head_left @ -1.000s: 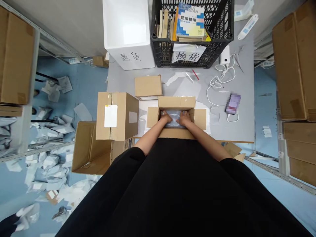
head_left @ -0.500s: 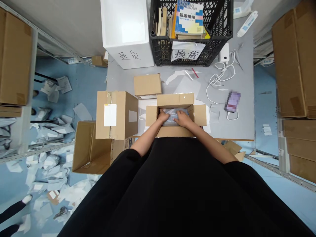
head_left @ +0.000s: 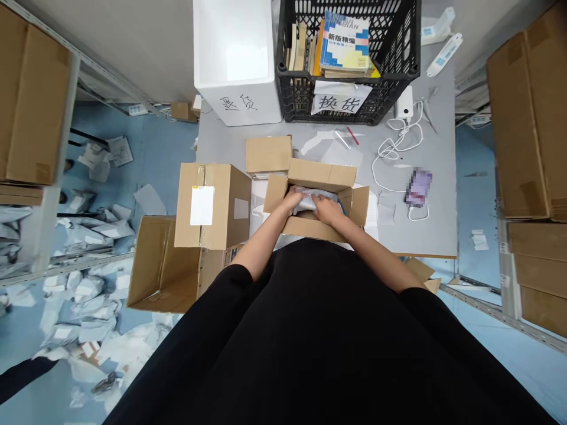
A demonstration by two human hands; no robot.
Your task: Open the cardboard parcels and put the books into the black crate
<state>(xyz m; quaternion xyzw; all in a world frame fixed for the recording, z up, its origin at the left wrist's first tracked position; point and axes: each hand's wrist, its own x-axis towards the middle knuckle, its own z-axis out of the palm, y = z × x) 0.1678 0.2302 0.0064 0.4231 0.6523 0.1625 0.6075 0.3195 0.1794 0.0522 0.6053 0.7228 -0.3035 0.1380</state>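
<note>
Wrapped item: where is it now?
Head view, centre: the wrapped item is in the open carton at the table's near edge, between left hand and right hand.

On the table [head_left: 416, 239] stand three cardboard boxes [head_left: 212, 233]: one open carton [head_left: 322, 172] with one plastic-wrapped package [head_left: 306, 202] in it, one small box [head_left: 268, 154] at its ten o'clock, one taped box [head_left: 219, 206] at nine; one white bin [head_left: 250, 109] at eleven, one black crate [head_left: 301, 106] at twelve, one phone [head_left: 419, 188] at three.

The packet [head_left: 305, 202] is in the box [head_left: 322, 172] on the counter [head_left: 403, 233]; left of the box stands the carton [head_left: 188, 206], right of it lies the phone [head_left: 419, 188]. Behind the box, the tub [head_left: 261, 109] stands left of the crate [head_left: 381, 97], which holds books [head_left: 348, 47].
</note>
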